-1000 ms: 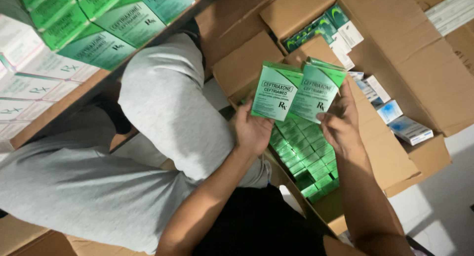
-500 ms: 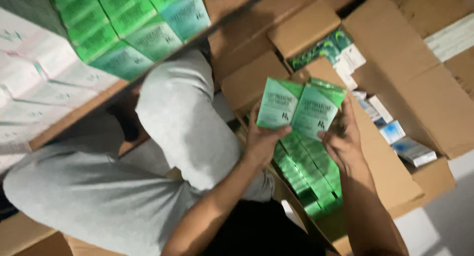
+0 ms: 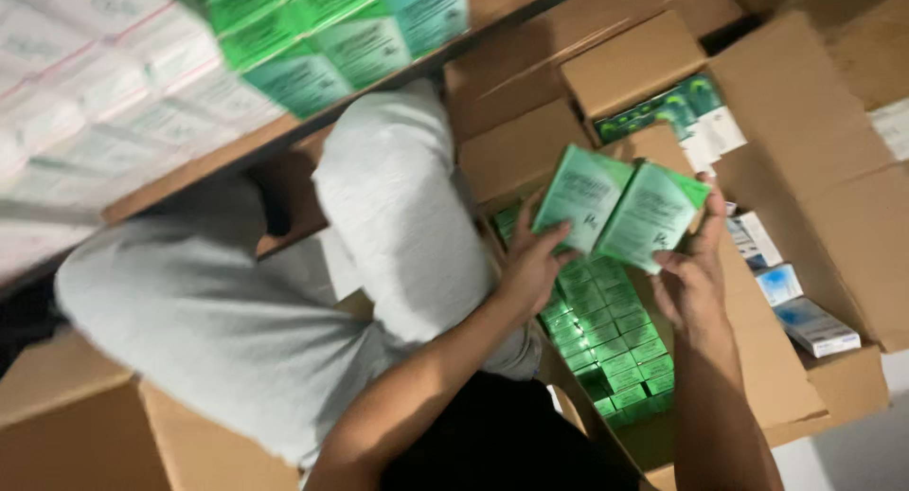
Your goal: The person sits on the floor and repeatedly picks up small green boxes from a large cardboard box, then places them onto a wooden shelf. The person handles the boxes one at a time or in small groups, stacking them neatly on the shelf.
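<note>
Cardboard carton (image 3: 757, 358) below with rows of green packs (image 3: 606, 349), my left hand (image 3: 530, 264) and right hand (image 3: 691, 283) each gripping one green box (image 3: 579, 196) (image 3: 651, 216), shelf (image 3: 284, 141) of green and white packages upper left.

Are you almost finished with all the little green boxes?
Partly. Done: green boxes already sit stacked on the shelf. In hand: the left hand and right hand hold two green boxes above the open carton. Left: rows of green boxes fill that carton, so plenty remains.
</note>
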